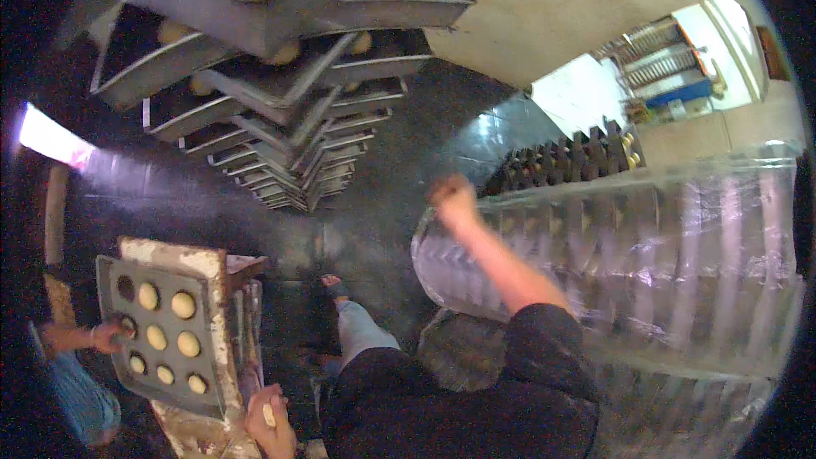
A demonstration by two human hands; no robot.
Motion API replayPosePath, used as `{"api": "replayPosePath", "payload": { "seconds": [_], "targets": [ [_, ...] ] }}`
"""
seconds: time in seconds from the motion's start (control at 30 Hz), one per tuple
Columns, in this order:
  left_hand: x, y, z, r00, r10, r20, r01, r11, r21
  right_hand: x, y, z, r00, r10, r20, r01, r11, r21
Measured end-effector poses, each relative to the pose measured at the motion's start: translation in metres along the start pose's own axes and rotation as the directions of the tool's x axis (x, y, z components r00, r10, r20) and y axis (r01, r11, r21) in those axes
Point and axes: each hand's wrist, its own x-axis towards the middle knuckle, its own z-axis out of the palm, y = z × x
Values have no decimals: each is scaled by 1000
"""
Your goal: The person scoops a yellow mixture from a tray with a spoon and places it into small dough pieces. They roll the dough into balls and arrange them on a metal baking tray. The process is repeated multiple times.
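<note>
My left hand (271,423) is low in the picture beside the worn table, with its fingers curled round a small pale piece I cannot identify. My right arm stretches forward, and my right hand (455,196) is beside the plastic-wrapped stack (595,238); motion blur smears its fingers. On the table (174,257) lies a dark baking tray (208,395) with round dough pieces (156,337) in rows, one hollow at its far left corner holding no dough. Another person's hand (106,337) touches the tray's left side.
A tall stack of crisscrossed metal trays (272,102) with dough pieces rises ahead. Farther right are more dark stacked trays (561,161) near a bright doorway (574,93). A pale wall (544,0) stands behind. My foot (331,282) rests on the dark floor (399,161).
</note>
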Motion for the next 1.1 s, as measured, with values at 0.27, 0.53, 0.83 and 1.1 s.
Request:
{"api": "replayPosePath", "payload": {
  "seconds": [0.27,0.53,0.83,1.1],
  "targets": [
    [20,59,-73,774,593,-222,-602,798,33,-324,-275,84,619,-737,269,443,611,656],
    [-76,13,-136,649,703,-292,-719,692,69,-452,-334,79,188,-969,160,827,244,506],
    [-130,-36,-175,595,693,-407,-732,676,82,-531,-359,90,157,-958,239,749,274,604],
    [-130,-25,-179,518,731,-445,-749,639,177,-538,-376,74,184,-945,269,755,311,577]
  ]
}}
